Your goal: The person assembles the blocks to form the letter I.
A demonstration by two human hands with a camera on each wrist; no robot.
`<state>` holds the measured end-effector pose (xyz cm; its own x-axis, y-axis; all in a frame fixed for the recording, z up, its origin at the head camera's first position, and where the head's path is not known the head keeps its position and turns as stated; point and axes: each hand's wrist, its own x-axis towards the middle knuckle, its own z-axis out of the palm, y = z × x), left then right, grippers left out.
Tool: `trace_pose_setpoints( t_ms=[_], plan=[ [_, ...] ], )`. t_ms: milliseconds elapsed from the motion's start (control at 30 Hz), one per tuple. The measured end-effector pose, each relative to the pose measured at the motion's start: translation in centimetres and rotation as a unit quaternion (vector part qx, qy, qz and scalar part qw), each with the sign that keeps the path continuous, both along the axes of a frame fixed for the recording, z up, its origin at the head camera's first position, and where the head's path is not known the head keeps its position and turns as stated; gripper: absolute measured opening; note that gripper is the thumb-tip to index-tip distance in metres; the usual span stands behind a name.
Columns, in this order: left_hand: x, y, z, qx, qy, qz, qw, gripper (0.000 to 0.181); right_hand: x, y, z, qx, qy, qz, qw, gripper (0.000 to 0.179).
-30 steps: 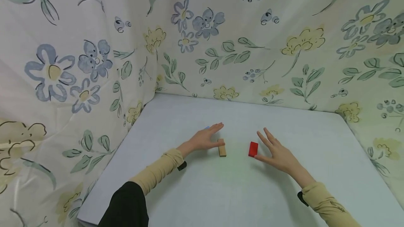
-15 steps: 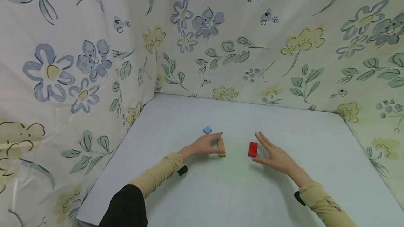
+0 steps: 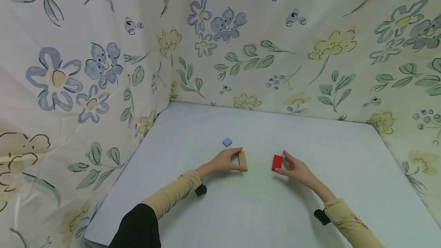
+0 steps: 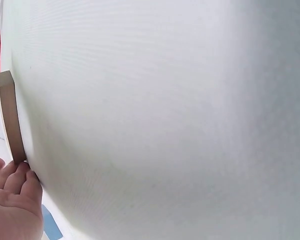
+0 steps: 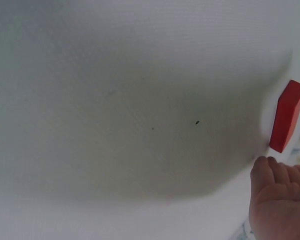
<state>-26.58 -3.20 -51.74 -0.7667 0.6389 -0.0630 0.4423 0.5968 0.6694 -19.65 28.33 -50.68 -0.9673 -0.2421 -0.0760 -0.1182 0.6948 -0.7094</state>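
Note:
In the head view a narrow wooden block (image 3: 242, 161) lies on the white table, and my left hand (image 3: 223, 161) pinches it end to end, thumb at the near end, fingers at the far one. The left wrist view has my fingertips (image 4: 22, 172) against one end of this block (image 4: 11, 117). To the right rests a red block (image 3: 277, 162). My right hand (image 3: 300, 171) spans it loosely, its thumb by the near end and its fingers off the far right corner. A small gap separates the fingertips (image 5: 272, 162) from the red block (image 5: 287, 116) in the right wrist view.
A small flat blue block (image 3: 227, 142) lies behind my left hand. The white table (image 3: 262, 209) ends at a flower-patterned curtain (image 3: 258, 49) at the back and both sides. Some table surface separates the wooden and red blocks.
My left hand has come down and closed on the wooden block, uncovering the blue block. The right hand's fingers have drawn together and lowered toward the red block.

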Motion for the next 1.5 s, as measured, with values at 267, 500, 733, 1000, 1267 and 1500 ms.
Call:
trace_pose_setpoints(
  t_ms=[267,500,733,1000,1267,1500],
  plan=[
    [-0.2,0.1,-0.1,-0.028,0.038,-0.011,0.9988,0.092,-0.1,-0.3,-0.3,0.011,0.016,-0.004,0.9998,0.087],
    [-0.3,-0.1,0.0,-0.023,0.043,-0.013,0.9987,0.084,-0.2,-0.5,-0.9,0.04,0.052,-0.011,0.9978,0.082],
    [-0.6,-0.3,0.3,-0.03,0.041,-0.024,0.9984,0.08,-0.2,-0.6,-1.0,0.049,0.071,-0.023,0.996,0.079],
    [-1.5,-0.7,0.7,-0.038,0.009,-0.047,0.9981,0.077,0.0,-1.0,-0.7,0.058,0.083,-0.029,0.9945,0.071],
    [-2.3,-0.8,0.7,-0.037,-0.022,-0.045,0.9981,0.078,-0.5,-0.6,-1.1,0.07,0.085,-0.035,0.9933,0.07],
    [-2.9,-1.0,0.4,-0.021,-0.051,-0.046,0.9974,0.078,-0.7,-0.5,-1.3,0.072,0.078,-0.036,0.9937,0.07]
  ],
)
